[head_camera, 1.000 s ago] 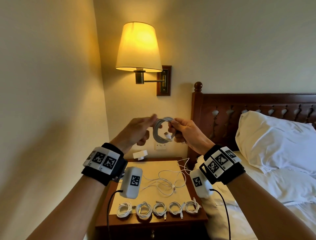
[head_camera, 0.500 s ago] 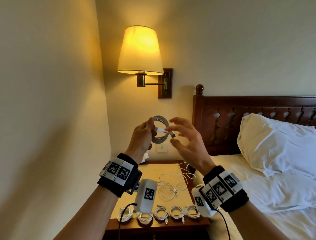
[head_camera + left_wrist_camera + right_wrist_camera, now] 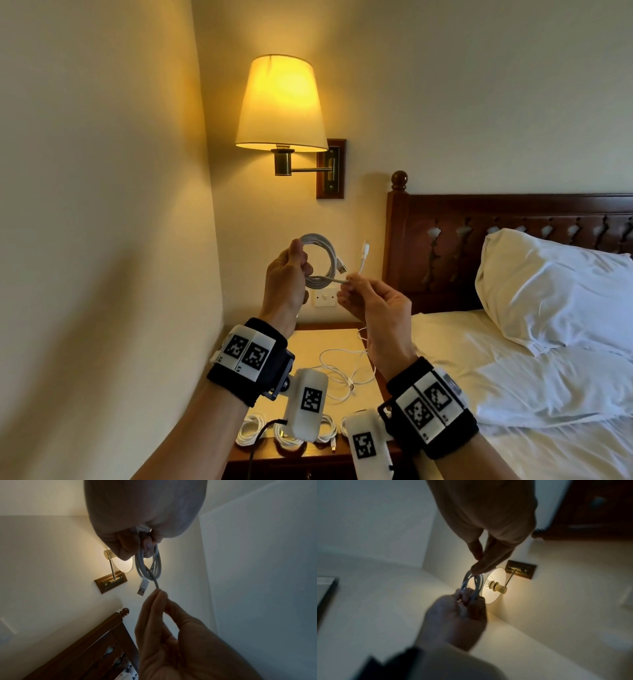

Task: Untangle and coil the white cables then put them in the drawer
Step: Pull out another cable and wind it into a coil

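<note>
My left hand grips one side of a coiled white cable held up in front of the wall. The coil hangs from my curled left fingers, its USB plug sticking out free. My right hand pinches the cable's other end just right of the coil, and the small connector points up above my fingers. In the right wrist view, the right fingertips hold the strand beside the coil. A loose tangled white cable lies on the nightstand.
Several coiled white cables lie in a row along the nightstand's front edge, partly hidden by my wrist cameras. A lit wall lamp hangs above. A wall switch is behind my hands. The bed's headboard and pillow are to the right.
Both hands held the coil a second ago. The right hand then let go and spread open; now it pinches the free end and has drawn it out to the right.
</note>
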The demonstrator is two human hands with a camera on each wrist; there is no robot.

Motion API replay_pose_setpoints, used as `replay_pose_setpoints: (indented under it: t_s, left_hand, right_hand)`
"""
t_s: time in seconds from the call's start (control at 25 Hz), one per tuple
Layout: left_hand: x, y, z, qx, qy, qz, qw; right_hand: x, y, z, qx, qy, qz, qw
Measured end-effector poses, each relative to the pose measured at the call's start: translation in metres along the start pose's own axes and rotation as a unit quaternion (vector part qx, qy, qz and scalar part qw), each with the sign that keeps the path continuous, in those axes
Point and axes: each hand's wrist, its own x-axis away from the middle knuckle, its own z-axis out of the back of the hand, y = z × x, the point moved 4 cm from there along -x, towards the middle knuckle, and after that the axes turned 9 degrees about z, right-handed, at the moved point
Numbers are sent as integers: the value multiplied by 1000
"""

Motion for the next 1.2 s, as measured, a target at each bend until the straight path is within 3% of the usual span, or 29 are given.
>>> replay_pose_setpoints:
  t_s: [0.12,0.2,0.28,0.44,0.64,0.88,1.2]
  left_hand:
    - [2,-2,2,11,-14,-10,1000]
    - [3,-1,2,6,-29,-14,999]
    - [4,1,-1,-2,-41,-15,999]
    - [4,2,-1,-16,-36,2,999]
    - [6,-5,-1,-1,-22,51,998]
    - [7,-9,-3,29,-15,56,998]
    - [9,-9,-6,-37,9,82,996]
  right_hand:
    - [-2,9,1,-22,21,-196,980]
    - [-4,9,1,23,-35,-257,966]
    - [-6,5,-1,80,-106,-271,953]
    - [-16,-8,-3,188,-197,-165,948]
    - [-21,-15,-3,289,-233,22,928]
    - [-27,-18,-5,359,-257,22,897]
    - [-13,-3,-2,274,-117,117,947]
